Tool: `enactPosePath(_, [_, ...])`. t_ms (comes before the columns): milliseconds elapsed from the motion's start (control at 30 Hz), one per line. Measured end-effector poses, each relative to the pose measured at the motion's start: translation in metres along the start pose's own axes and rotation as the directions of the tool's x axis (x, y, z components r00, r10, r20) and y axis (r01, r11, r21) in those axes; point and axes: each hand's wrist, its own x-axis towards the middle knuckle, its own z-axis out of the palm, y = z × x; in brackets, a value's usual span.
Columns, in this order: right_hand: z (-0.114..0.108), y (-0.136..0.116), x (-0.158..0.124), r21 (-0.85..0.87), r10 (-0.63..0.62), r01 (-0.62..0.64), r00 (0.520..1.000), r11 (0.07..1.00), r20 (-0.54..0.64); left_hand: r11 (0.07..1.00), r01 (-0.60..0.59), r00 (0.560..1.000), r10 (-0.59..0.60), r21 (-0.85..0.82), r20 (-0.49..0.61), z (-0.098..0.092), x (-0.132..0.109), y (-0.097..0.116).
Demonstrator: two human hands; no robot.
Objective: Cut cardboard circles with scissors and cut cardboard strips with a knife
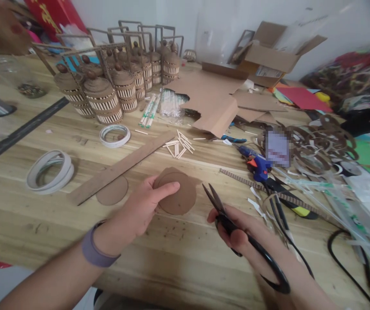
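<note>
My left hand (146, 200) pinches a partly rounded piece of cardboard (180, 196), thumb on top and fingers beneath. A curved line is drawn on the cardboard, and an uneven flap sticks out at its upper edge. In my right hand (246, 237) is a pair of black-handled scissors (228, 221), its blades slightly apart and pointing up and left, just right of the cardboard and not touching it. Left of my left hand, a round cardboard disc (113, 190) lies on the table, partly under a long cardboard strip (123, 165).
Rolls of white tape (49, 172) lie at left. Small wooden sticks (180, 145) are scattered mid-table. Several lantern-like cardboard models (103, 101) stand behind. A blue glue gun (257, 165), its cable, and cardboard rings (320, 142) crowd the right. Torn cardboard (209, 99) lies at the back.
</note>
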Motion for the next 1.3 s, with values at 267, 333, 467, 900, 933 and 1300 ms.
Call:
enactPosePath(267, [0.003, 0.001, 0.007, -0.043, -0.034, 0.043, 0.982, 0.998, 0.185, 0.989, 0.046, 0.99, -0.064, 0.144, 0.123, 0.002, -0.005, -0.003])
enactPosePath(333, [0.003, -0.004, 0.007, -0.064, -0.046, 0.058, 0.983, 0.996, 0.176, 0.981, 0.066, 0.982, -0.097, 0.183, 0.165, 0.005, -0.008, -0.002])
enactPosePath(467, [0.006, -0.01, 0.005, -0.089, -0.062, 0.075, 0.989, 0.993, 0.135, 0.976, 0.063, 0.975, -0.105, 0.21, 0.195, 0.007, -0.01, -0.001])
enactPosePath(900, [0.008, -0.001, 0.008, -0.033, -0.066, 0.074, 0.978, 0.997, 0.196, 0.966, 0.087, 0.963, -0.144, 0.242, 0.229, 0.005, -0.009, -0.004])
enactPosePath(933, [0.009, -0.001, 0.009, -0.028, -0.075, 0.082, 0.977, 0.996, 0.199, 0.967, 0.087, 0.963, -0.143, 0.24, 0.227, 0.005, -0.009, -0.003])
enactPosePath(1300, [0.014, -0.007, 0.008, 0.015, -0.119, 0.118, 0.98, 0.993, 0.16, 0.971, 0.085, 0.945, -0.149, 0.222, 0.292, 0.006, -0.01, -0.003])
